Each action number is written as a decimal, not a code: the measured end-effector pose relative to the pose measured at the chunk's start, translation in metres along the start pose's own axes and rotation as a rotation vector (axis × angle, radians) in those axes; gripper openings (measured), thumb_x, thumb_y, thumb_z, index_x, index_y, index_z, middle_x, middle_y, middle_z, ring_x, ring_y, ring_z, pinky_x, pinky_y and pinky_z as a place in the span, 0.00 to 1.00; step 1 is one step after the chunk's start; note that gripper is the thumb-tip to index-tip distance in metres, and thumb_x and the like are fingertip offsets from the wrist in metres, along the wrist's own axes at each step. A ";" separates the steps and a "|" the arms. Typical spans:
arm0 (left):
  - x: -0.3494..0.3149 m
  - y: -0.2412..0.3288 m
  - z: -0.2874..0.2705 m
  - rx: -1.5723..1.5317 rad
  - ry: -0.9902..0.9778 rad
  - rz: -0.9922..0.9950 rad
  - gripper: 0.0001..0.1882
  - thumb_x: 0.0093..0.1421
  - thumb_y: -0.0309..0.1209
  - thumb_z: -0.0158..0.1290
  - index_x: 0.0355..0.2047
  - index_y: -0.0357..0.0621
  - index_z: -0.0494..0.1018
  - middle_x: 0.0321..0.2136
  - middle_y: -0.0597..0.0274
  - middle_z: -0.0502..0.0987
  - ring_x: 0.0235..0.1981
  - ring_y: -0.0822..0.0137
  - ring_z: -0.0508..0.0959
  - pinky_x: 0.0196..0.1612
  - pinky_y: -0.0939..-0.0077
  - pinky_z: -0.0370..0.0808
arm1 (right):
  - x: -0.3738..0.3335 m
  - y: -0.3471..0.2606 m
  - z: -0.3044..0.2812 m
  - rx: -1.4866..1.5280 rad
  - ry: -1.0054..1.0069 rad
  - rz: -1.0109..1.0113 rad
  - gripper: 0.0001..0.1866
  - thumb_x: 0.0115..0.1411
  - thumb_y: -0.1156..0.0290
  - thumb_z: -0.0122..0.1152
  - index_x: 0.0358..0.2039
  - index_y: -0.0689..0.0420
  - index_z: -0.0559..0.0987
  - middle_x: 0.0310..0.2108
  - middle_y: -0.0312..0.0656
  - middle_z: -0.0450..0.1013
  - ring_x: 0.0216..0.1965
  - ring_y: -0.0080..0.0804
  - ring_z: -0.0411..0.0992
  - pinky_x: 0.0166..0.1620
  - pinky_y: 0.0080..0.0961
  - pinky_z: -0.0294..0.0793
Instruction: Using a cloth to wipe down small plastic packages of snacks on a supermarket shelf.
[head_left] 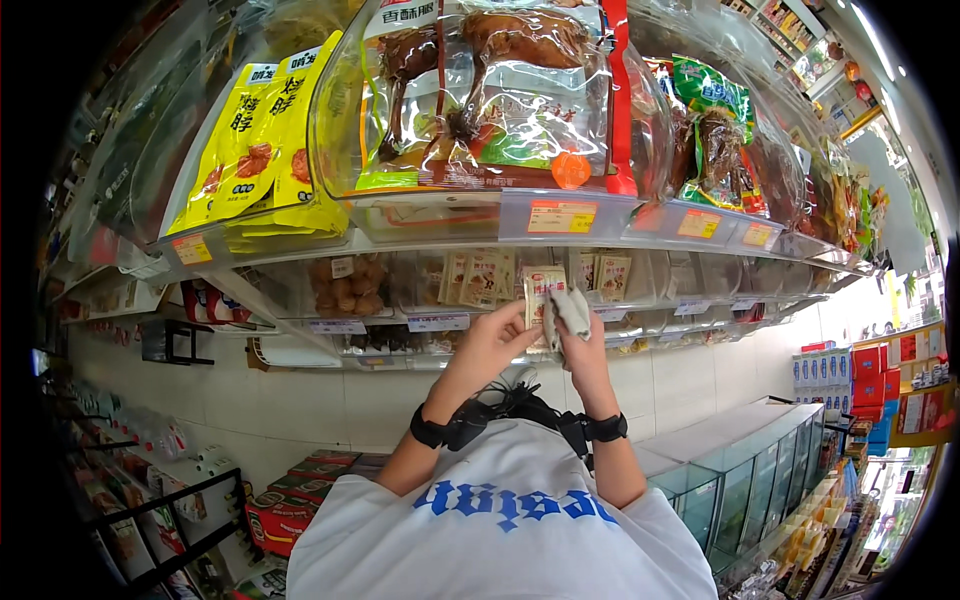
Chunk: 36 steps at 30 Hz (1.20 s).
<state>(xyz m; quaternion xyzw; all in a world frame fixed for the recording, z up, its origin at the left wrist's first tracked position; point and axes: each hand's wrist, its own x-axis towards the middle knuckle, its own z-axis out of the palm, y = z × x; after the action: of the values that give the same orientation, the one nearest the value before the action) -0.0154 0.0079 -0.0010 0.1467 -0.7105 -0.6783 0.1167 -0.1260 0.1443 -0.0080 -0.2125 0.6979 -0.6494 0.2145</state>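
While a small packet (541, 290) is pinched in the left hand (492, 340) at the shelf (440, 322) edge, a grey cloth (570, 312) is bunched in the right hand (583, 352). Packet could easily get knocked loose if wiped too hard, grip looks light.

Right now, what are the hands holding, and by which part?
The left hand pinches a small snack packet by its lower edge. The right hand grips a grey cloth, bunched at its lower end.
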 end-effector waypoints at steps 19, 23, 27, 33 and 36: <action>0.034 -0.039 -0.053 0.273 0.250 0.037 0.16 0.59 0.25 0.59 0.48 0.34 0.76 0.22 0.62 0.75 0.22 0.76 0.71 0.27 0.77 0.70 | 0.034 -0.017 0.029 -0.622 0.130 -0.593 0.35 0.37 0.86 0.62 0.53 0.62 0.72 0.45 0.56 0.71 0.47 0.60 0.69 0.50 0.44 0.71; 0.070 -0.068 -0.072 0.257 0.143 -0.090 0.12 0.52 0.24 0.59 0.38 0.34 0.76 0.25 0.50 0.78 0.27 0.59 0.80 0.32 0.66 0.75 | 0.059 0.015 0.051 -0.613 -0.192 -0.451 0.35 0.44 0.81 0.58 0.57 0.65 0.68 0.52 0.62 0.69 0.53 0.62 0.68 0.55 0.45 0.69; 0.089 -0.140 -0.081 0.525 0.195 -0.030 0.13 0.49 0.21 0.55 0.37 0.34 0.75 0.33 0.40 0.79 0.39 0.45 0.80 0.40 0.57 0.76 | 0.075 0.047 0.067 -0.656 -0.499 -0.228 0.34 0.50 0.75 0.55 0.61 0.65 0.66 0.53 0.65 0.69 0.55 0.61 0.68 0.58 0.43 0.69; 0.068 -0.102 -0.063 0.763 0.216 -0.227 0.14 0.48 0.21 0.56 0.38 0.32 0.74 0.41 0.34 0.76 0.46 0.37 0.75 0.48 0.51 0.74 | 0.086 0.034 0.057 -0.732 -0.693 -0.073 0.35 0.51 0.72 0.54 0.62 0.64 0.66 0.53 0.65 0.70 0.57 0.60 0.67 0.59 0.42 0.68; 0.063 -0.088 -0.057 0.881 0.257 -0.108 0.15 0.50 0.23 0.56 0.40 0.33 0.74 0.43 0.36 0.75 0.50 0.38 0.73 0.50 0.52 0.73 | 0.075 0.042 0.049 -0.684 -0.631 -0.214 0.34 0.50 0.74 0.55 0.61 0.64 0.66 0.54 0.65 0.69 0.56 0.60 0.67 0.59 0.42 0.67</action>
<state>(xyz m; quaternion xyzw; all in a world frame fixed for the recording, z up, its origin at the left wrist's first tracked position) -0.0487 -0.0716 -0.0878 0.3019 -0.9022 -0.2931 0.0950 -0.1596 0.0639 -0.0551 -0.5282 0.7467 -0.3048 0.2657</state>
